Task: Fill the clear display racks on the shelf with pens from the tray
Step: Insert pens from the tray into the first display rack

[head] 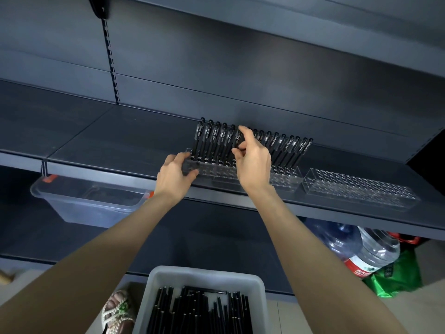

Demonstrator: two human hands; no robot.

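A clear display rack [285,180] stands on the dark shelf [120,145], its back rows filled with several upright black pens [291,148]. My left hand [174,173] grips the rack's left end. My right hand [251,160] pinches one black pen [237,141] over the rack's middle, among the standing pens. A second clear rack [356,189], with no pens in it, lies to the right on the same shelf. Below, a grey tray [204,276] holds several loose black pens [199,309].
A clear plastic bin [86,203] sits under the shelf at the left. Large water bottles [370,249] and a green bag [397,278] stand on the floor at the right. A sandalled foot [118,309] is next to the tray.
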